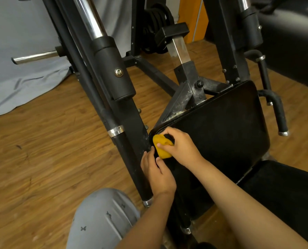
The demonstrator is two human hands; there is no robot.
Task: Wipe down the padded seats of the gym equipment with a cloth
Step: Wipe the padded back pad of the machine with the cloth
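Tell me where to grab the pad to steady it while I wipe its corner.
Probably the pad by its left edge, just below the corner, coming from the left: that edge is bare and thick, so fingers can wrap behind it, thumb in front. The left hand grips there now, below the cloth in the right hand.

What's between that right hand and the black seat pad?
Head view: a yellow cloth, which the right hand grips against the black seat pad.
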